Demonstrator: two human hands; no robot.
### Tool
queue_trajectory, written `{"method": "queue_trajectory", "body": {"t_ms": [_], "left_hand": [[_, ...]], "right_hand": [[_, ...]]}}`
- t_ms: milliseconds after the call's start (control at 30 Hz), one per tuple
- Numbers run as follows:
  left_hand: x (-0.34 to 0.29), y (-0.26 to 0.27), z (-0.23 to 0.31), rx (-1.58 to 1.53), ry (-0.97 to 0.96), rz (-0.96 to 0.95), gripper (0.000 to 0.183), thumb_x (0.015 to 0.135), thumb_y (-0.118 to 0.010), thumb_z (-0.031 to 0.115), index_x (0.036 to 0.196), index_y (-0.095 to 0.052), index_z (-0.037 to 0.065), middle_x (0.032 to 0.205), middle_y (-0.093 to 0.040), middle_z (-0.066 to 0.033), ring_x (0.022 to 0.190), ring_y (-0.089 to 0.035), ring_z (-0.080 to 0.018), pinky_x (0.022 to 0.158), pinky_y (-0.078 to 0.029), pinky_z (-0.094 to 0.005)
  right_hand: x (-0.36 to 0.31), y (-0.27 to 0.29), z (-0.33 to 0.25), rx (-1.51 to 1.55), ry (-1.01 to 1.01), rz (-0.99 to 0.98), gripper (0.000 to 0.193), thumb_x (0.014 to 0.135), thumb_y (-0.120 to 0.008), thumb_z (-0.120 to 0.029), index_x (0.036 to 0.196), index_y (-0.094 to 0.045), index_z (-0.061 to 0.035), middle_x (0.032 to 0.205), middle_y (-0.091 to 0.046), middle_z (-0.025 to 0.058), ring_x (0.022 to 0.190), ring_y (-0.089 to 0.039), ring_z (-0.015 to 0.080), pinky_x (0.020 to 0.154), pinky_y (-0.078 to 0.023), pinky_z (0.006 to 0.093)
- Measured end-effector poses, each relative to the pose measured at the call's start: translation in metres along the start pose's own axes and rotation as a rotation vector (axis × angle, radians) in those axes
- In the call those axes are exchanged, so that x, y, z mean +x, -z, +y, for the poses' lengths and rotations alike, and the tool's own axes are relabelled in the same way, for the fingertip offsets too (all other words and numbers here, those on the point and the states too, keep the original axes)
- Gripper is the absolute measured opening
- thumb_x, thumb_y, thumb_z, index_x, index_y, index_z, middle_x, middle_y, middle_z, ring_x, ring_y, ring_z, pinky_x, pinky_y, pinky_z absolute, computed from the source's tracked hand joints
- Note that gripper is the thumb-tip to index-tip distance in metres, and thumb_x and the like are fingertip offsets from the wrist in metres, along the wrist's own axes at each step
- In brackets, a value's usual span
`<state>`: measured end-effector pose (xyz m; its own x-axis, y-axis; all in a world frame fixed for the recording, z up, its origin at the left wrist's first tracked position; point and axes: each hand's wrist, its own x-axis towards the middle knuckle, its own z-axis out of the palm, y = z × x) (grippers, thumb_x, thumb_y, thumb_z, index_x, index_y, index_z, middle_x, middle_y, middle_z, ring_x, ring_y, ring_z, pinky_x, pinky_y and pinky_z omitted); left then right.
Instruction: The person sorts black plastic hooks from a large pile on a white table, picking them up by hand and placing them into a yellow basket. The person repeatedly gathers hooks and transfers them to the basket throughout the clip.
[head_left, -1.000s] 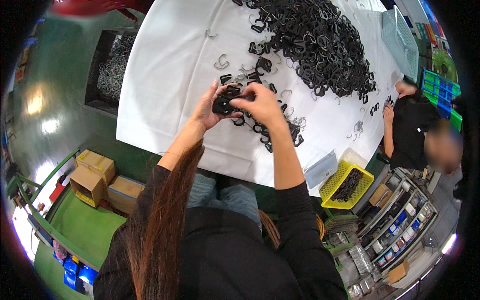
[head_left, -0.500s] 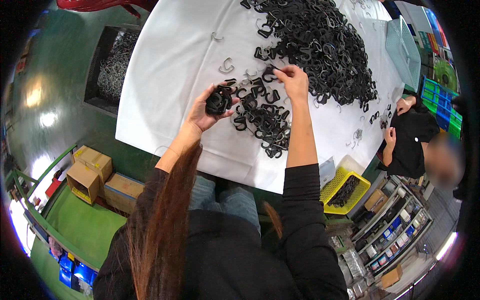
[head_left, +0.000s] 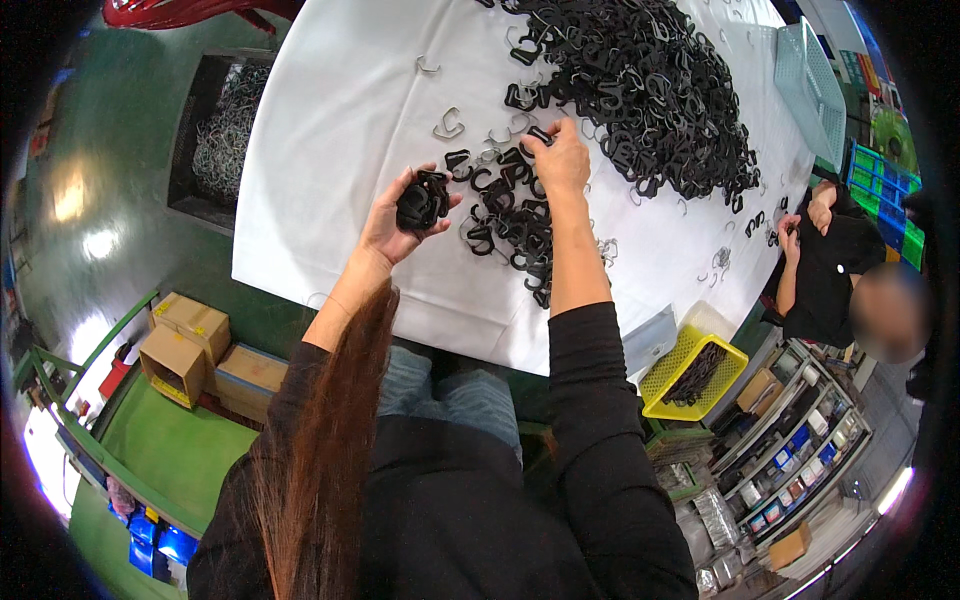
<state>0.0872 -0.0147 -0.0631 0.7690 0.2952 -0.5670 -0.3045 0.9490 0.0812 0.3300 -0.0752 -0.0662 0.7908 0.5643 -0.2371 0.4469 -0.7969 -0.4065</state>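
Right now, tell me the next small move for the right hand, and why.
Probably draw the right hand back to the left hand: its fingertips pinch one black clip at the pile's edge, while the left hand's grip holds a stacked bunch of clips.

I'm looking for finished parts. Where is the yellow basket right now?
In the head view the yellow basket sits below the white table's near edge, at the person's right, just beyond the right sleeve and beside the shelving.

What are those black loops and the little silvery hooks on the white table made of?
The black loops look like matte plastic: dull, evenly dark, no glints. The silvery hooks look like bent metal wire: thin, grey, slightly shiny. The left hand holds a bunch of loops; the right hand pinches one.
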Motion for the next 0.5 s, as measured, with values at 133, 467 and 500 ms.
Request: {"method": "queue_trajectory", "body": {"t_ms": [133,467,500], "left_hand": [[-0.002,-0.003,0.004,0.003,-0.008,0.0,0.038,0.093,-0.046,0.038,0.121,-0.049,0.013,0.116,-0.054,-0.0118,0.104,-0.056,-0.0322,0.069,-0.054,-0.0423],[-0.005,-0.006,0.006,-0.007,-0.037,0.05,0.034,0.094,-0.045,0.036,0.119,-0.048,0.013,0.116,-0.054,-0.0113,0.102,-0.057,-0.0334,0.062,-0.055,-0.0416],[-0.006,-0.006,0.006,0.005,-0.04,0.045,0.034,0.094,-0.045,0.036,0.119,-0.048,0.014,0.116,-0.054,-0.011,0.101,-0.057,-0.0332,0.061,-0.055,-0.0413]], "right_hand": [[-0.002,0.044,0.027,0.402,-0.063,-0.373,0.036,0.074,-0.073,-0.029,0.097,-0.057,-0.0055,0.087,-0.065,0.0065,0.073,-0.059,0.0143,0.059,-0.044,0.0261],[-0.022,0.041,0.013,0.475,-0.116,-0.459,0.038,0.069,-0.077,-0.026,0.096,-0.058,-0.0065,0.082,-0.064,0.0059,0.075,-0.062,0.0201,0.062,-0.048,0.0305],[-0.025,0.03,0.001,0.147,-0.035,-0.347,0.044,0.067,-0.079,-0.027,0.098,-0.057,-0.0054,0.084,-0.065,0.01,0.078,-0.064,0.0255,0.066,-0.05,0.0344]]}}
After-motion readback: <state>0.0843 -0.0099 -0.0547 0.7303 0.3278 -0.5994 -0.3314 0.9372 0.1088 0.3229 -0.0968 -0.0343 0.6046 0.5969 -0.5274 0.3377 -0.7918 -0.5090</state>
